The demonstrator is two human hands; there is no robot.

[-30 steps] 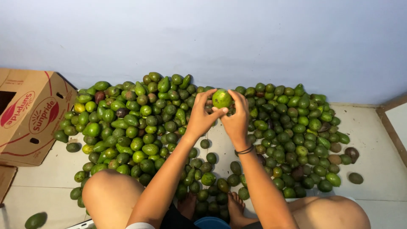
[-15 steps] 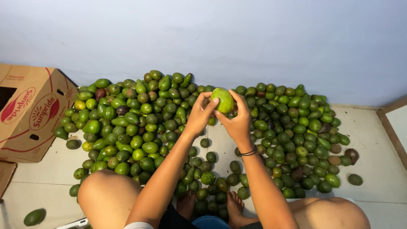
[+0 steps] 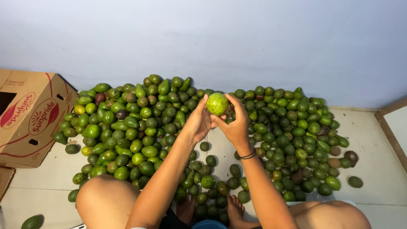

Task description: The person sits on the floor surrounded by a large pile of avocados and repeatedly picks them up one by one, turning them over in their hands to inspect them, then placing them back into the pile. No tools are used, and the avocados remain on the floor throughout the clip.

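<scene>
A round, pale green avocado (image 3: pixel 217 104) is held up between both my hands over the floor. My left hand (image 3: pixel 198 122) cups it from the left and my right hand (image 3: pixel 235 124), with a dark band on its wrist, grips it from the right. Below and around them lies a large heap of green avocados (image 3: pixel 140 123) on the left and another spread (image 3: pixel 296 140) on the right, with a few dark ones mixed in. My knees and bare feet (image 3: pixel 231 208) show at the bottom edge.
A brown cardboard box (image 3: pixel 29 118) lies on its side at the left. A pale blue wall (image 3: pixel 212 38) rises behind the heap. A wooden frame edge (image 3: pixel 388 127) stands at the right. One avocado (image 3: pixel 32 221) lies apart at the bottom left.
Both hands stay on the same avocado and have turned it slightly between the fingers; its place above the heap has barely shifted.
</scene>
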